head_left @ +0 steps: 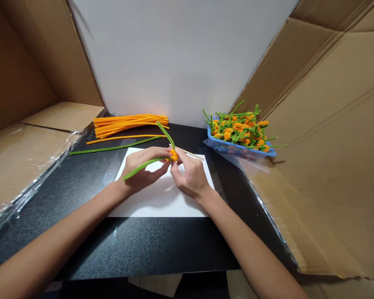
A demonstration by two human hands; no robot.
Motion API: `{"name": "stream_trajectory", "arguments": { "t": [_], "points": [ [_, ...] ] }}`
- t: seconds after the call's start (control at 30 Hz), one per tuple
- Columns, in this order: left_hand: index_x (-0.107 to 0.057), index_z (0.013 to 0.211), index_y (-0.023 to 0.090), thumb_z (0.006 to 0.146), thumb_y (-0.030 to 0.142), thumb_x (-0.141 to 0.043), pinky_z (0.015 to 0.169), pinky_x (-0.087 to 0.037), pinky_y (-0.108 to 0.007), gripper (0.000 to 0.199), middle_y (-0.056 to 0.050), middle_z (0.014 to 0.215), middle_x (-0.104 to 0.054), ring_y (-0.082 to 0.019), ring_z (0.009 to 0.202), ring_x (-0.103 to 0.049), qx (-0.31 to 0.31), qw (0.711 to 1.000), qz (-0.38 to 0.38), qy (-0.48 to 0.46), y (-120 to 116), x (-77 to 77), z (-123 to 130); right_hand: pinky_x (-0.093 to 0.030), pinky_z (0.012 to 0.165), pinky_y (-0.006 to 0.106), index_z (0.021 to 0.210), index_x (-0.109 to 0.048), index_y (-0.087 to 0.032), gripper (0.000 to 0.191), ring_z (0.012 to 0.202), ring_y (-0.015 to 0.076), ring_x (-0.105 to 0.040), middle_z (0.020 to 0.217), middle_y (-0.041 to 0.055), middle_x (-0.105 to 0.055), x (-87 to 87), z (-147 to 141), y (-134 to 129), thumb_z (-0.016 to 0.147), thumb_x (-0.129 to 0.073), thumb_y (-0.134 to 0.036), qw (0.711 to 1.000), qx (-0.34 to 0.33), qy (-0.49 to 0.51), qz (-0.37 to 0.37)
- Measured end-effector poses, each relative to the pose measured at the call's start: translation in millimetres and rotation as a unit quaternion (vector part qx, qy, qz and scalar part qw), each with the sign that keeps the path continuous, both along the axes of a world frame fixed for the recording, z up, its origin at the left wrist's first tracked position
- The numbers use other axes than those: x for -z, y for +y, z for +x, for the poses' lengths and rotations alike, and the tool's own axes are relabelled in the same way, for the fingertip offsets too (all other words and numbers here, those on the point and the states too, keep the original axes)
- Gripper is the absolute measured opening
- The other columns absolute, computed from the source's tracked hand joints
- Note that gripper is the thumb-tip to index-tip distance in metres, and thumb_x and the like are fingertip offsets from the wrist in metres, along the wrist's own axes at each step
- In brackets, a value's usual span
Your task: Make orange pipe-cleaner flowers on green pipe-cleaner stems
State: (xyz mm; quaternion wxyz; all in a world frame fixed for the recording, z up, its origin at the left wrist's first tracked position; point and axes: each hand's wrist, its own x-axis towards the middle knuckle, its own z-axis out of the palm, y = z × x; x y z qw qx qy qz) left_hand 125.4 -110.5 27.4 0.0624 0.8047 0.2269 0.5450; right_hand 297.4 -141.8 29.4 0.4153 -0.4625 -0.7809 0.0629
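Observation:
Above a white sheet (162, 199), my left hand (145, 168) and my right hand (190, 172) meet around a small orange pipe-cleaner piece (173, 155). Fingertips of both hands pinch it from either side. A green pipe cleaner (143, 167) runs out of it to the left, over my left fingers, and another green length (166, 135) sticks up and away from me. A thin pale stick (191, 154) lies just behind my right hand; its left end is hidden by the fingers.
Orange pipe cleaners (127, 124) lie in a bundle at the back left, with one loose orange and one green (115, 147) before it. A blue basket (241, 147) at the back right holds several orange and green pieces. Cardboard walls (330, 124) flank the black table (137, 245).

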Motion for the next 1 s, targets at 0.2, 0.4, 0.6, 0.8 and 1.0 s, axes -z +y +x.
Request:
{"name": "stream_trajectory", "arguments": {
  "t": [0.2,0.4,0.6,0.8,1.0],
  "points": [
    [-0.067,0.092,0.022,0.082,0.015,-0.07,0.083,-0.062,-0.03,0.012,-0.005,0.106,-0.076,-0.017,0.093,-0.074,-0.008,0.999,0.049,0.014,0,1.9,-3,-0.056,0.083,0.034,0.123,-0.059,-0.017,0.037,0.09,0.0228,-0.07,0.098,0.009,-0.073,-4.5,1,-1,0.088,-0.047,-0.022,0.999,-0.035,0.021,-0.002],
    [-0.067,0.094,0.022,0.083,0.017,-0.071,0.087,-0.062,-0.031,0.013,-0.005,0.111,-0.075,-0.018,0.098,-0.073,-0.024,0.998,0.046,0.028,1,5.6,-5,-0.058,0.078,0.031,0.12,-0.061,-0.019,0.031,0.083,0.0186,-0.071,0.097,0.0053,-0.074,-7.5,3,1,0.095,-0.047,-0.028,0.991,-0.076,0.096,-0.057],
    [-0.067,0.097,0.02,0.083,0.014,-0.07,0.086,-0.061,-0.03,0.015,-0.006,0.108,-0.075,-0.017,0.096,-0.073,-0.003,0.998,0.049,0.029,3,1.9,-3,-0.057,0.078,0.029,0.113,-0.065,-0.018,0.025,0.083,0.0179,-0.072,0.087,0.0024,-0.072,-7.1,7,5,0.093,-0.05,-0.025,0.988,-0.087,0.107,-0.075],
    [-0.067,0.091,0.018,0.083,0.013,-0.071,0.086,-0.06,-0.027,0.01,-0.008,0.111,-0.075,-0.017,0.098,-0.073,0.023,0.999,0.039,0.029,5,1.2,-5,-0.058,0.075,0.028,0.107,-0.066,-0.017,0.022,0.079,0.0171,-0.072,0.086,0.0026,-0.072,-9.2,7,6,0.091,-0.053,-0.025,0.977,-0.097,0.144,-0.124],
    [-0.066,0.086,0.017,0.082,0.012,-0.072,0.084,-0.061,-0.029,0.009,-0.01,0.111,-0.074,-0.018,0.096,-0.073,0.042,0.998,0.035,0.012,4,0.5,-4,-0.059,0.069,0.027,0.105,-0.066,-0.015,0.026,0.073,0.0154,-0.07,0.084,0.0031,-0.072,-15.0,7,6,0.089,-0.06,-0.034,0.938,-0.139,0.231,-0.22]
  ]
}}
